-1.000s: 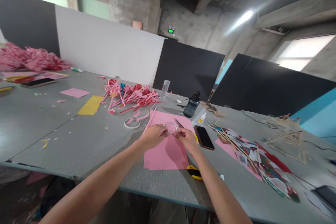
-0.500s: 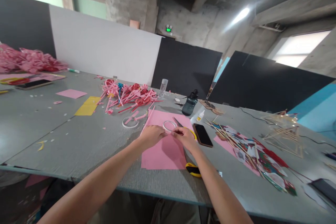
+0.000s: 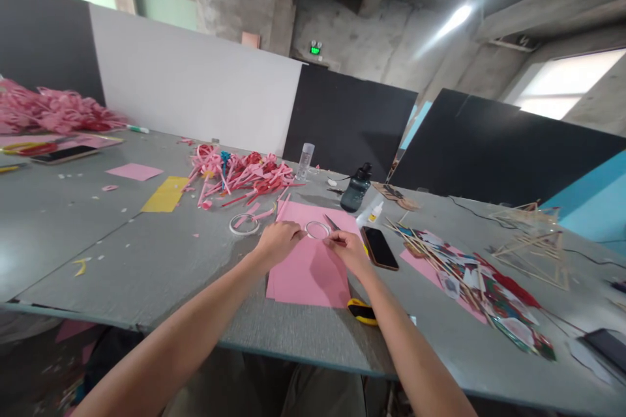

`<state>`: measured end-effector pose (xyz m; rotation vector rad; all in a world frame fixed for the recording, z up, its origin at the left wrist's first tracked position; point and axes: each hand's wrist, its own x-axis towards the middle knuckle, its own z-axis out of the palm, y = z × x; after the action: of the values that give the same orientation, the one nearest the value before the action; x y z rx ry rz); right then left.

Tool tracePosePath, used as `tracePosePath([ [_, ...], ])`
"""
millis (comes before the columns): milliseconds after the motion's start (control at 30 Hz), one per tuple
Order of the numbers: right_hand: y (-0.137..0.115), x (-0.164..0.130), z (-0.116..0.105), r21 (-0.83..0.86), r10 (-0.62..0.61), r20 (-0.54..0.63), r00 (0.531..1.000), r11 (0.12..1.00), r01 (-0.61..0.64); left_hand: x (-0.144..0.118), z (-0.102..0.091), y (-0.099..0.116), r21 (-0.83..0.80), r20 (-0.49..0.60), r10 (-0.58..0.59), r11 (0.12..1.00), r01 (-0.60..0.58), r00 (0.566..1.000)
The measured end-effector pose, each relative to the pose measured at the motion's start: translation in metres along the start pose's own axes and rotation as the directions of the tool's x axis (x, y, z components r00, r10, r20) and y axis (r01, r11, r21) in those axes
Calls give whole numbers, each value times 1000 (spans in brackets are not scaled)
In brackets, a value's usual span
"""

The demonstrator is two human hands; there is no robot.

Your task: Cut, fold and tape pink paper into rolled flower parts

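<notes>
My left hand (image 3: 280, 244) is closed over the left edge of the pink paper sheets (image 3: 310, 280), its fingertips pinched together. Across from it, my right hand (image 3: 349, 250) pinches with thumb and forefinger above the right side of the same sheets. What either hand holds is too small or too hidden to make out. Between and just beyond the fingertips lies a white tape roll (image 3: 317, 229). Scissors (image 3: 331, 221) rest partly behind my right hand. A yellow and black tool (image 3: 360, 311) lies beside my right forearm, partly covered by it.
A phone (image 3: 380, 248), a small glue bottle (image 3: 375, 212) and a dark water bottle (image 3: 357, 189) stand or lie to the right. Another tape roll (image 3: 244, 225) is on the left, before a heap of pink paper strips (image 3: 244, 176). Sticks and scraps (image 3: 464, 273) spread farther right.
My hands have moved slightly apart and show more of the tape roll between them. The view has shifted a little. The pink sheets' lower edge sits slightly higher in view.
</notes>
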<state>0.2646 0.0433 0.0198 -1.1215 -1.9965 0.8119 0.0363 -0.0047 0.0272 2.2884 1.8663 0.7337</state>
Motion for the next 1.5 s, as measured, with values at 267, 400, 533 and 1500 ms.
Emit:
tracePosePath([
  [267, -2, 0, 0, -8, -12, -15, 1000, 1000, 12, 1, -1, -2, -33, -39, -38, 999, 37, 999],
  [400, 4, 2, -1, -24, -12, -41, 999, 1000, 11, 1, -2, -7, -60, -81, -76, 996, 71, 994],
  [533, 7, 3, -1, -29, -15, -44, 999, 999, 14, 4, 0, -13, -70, -66, -97, 993, 92, 993],
  [1500, 5, 1, -3, 2, 1, -77, 997, 1000, -1, 6, 4, -19, -119, -140, -172, 981, 156, 975],
])
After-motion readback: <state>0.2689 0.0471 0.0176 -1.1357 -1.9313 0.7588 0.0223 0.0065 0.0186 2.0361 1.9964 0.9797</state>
